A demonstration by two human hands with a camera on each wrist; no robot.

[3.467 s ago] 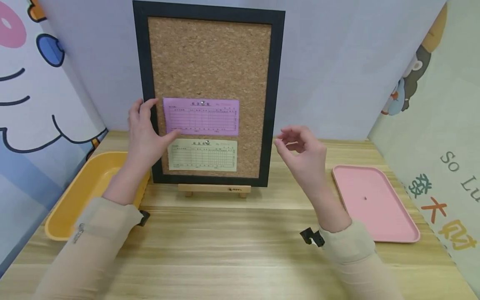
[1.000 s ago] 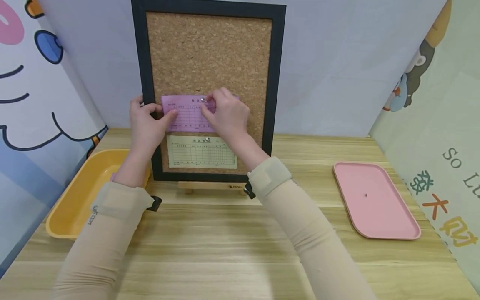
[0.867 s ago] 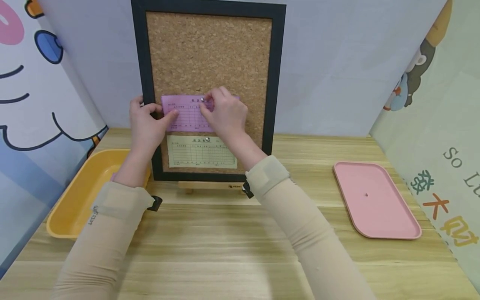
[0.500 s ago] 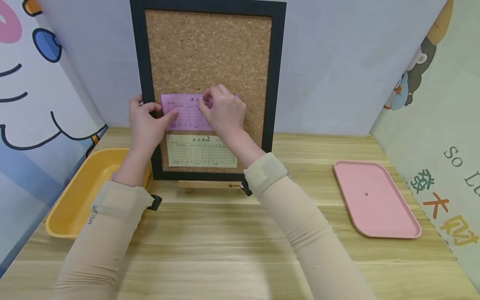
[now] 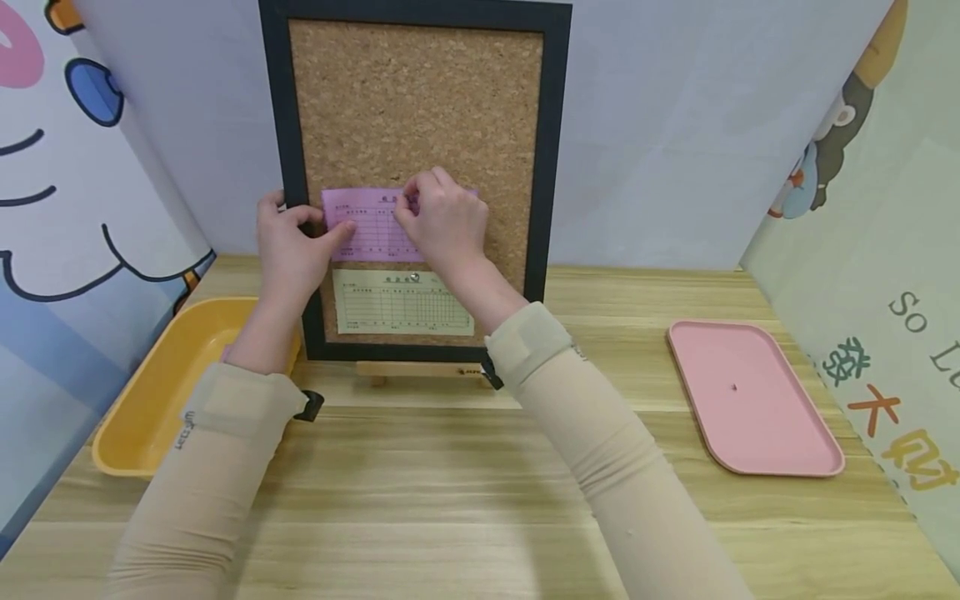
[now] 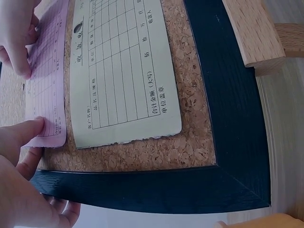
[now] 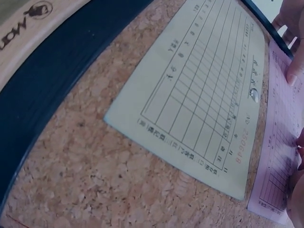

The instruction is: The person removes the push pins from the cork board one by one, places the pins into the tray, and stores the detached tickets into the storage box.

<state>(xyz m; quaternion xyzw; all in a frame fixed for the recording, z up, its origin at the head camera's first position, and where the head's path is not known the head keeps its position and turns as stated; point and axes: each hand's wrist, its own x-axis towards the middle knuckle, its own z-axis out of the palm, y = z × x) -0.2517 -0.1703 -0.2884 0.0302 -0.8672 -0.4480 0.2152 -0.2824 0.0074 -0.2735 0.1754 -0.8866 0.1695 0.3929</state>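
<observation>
Purple printed paper form (image 5: 375, 233) part-hidden behind bare right hand (image 5: 447, 218), yellow plastic tray (image 5: 169, 383) partly behind beige sleeve (image 5: 216, 454), dark speck (image 5: 734, 387) on pink tray (image 5: 761, 421) unidentifiably small

Corkboard (image 5: 420, 108): standing centre on its stand (image 5: 427, 368), table (image 5: 397, 500) beneath, backdrop (image 5: 660, 150) behind.
Upper slip (image 5: 371, 237): on the corkboard, directly above the lower slip (image 5: 401, 312), just a gap between.
Lower pin (image 5: 415, 277): in the lower slip, near its top.
Left hand (image 5: 292, 250): round the corkboard's left edge, thumb on the upper slip.
Right hand (image 5: 450, 223): in front of the upper slip.
Left tray (image 5: 161, 383): over left of the stand.
Right tray (image 5: 757, 425): away right, well apart from the corkboard.
</observation>
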